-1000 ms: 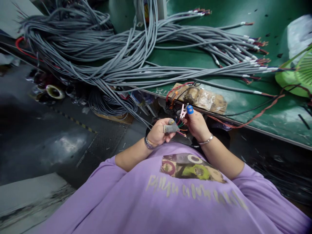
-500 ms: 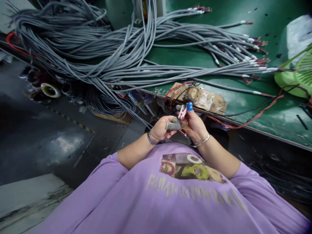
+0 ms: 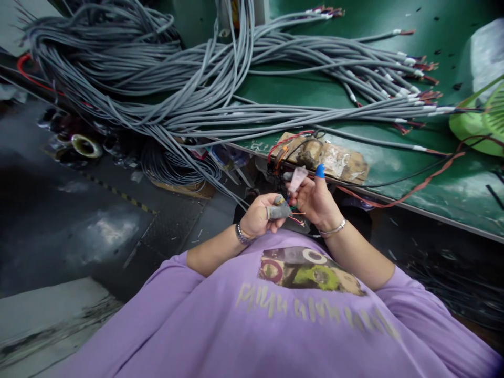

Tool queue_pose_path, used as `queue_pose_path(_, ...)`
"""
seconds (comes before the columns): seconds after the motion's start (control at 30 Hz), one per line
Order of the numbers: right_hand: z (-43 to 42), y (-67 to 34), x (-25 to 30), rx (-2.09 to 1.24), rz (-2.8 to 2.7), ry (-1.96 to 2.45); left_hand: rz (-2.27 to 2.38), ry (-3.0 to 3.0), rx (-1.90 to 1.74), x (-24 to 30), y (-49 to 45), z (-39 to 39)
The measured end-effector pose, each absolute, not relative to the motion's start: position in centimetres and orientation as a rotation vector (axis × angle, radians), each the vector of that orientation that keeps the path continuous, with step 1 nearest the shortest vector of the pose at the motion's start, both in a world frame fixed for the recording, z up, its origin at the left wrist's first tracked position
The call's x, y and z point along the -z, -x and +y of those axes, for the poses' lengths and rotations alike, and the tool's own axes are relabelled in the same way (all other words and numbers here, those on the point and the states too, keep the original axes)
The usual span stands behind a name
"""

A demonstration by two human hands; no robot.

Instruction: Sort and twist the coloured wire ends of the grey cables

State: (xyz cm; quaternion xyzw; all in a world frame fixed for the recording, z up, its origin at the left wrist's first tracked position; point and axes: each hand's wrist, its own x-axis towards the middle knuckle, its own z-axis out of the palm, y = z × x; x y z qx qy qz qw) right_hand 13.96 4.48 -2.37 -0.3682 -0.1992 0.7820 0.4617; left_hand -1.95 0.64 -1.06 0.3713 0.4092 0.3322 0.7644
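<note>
My left hand (image 3: 261, 214), with grey covers on thumb and forefinger, pinches the end of a grey cable. Thin coloured wires (image 3: 297, 216) with bare copper tips fan out from its fingertips toward the right hand. My right hand (image 3: 318, 203) wears a blue cover on its raised thumb. Against its curled fingers lies a small pink clip-like tool (image 3: 298, 179), blurred by motion; the grip on it is partly hidden. Both hands are close together in front of the bench edge, the fingertips a little apart.
Many grey cables (image 3: 205, 79) with stripped ends lie across the green bench (image 3: 409, 181). A worn wooden block (image 3: 342, 160) with wires sits at its edge. A light green fan (image 3: 472, 126) stands at right. Coiled cable (image 3: 179, 170) and wire spools (image 3: 84, 147) are below.
My right hand has moved slightly right, away from the left, and its thumb has lifted. The pink tool has turned and blurred. My left hand still pinches the cable end.
</note>
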Motion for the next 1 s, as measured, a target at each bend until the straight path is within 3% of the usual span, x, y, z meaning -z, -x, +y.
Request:
queue_pose_path(0.37,4.3,-13.2,3.6,-1.588,-0.629,0.991,0.962,-0.669,-0.852,0.8,0.9,0.2)
queue_pose_path(0.6,4.8,-12.6,2.8,-1.862,-0.396,0.915,0.963,-0.659,-0.852,0.8,0.6,0.6)
queue_pose_path(1.0,4.6,-12.9,2.7,-1.866,-0.382,0.866,0.990,-0.680,-0.842,0.9,0.7,0.2)
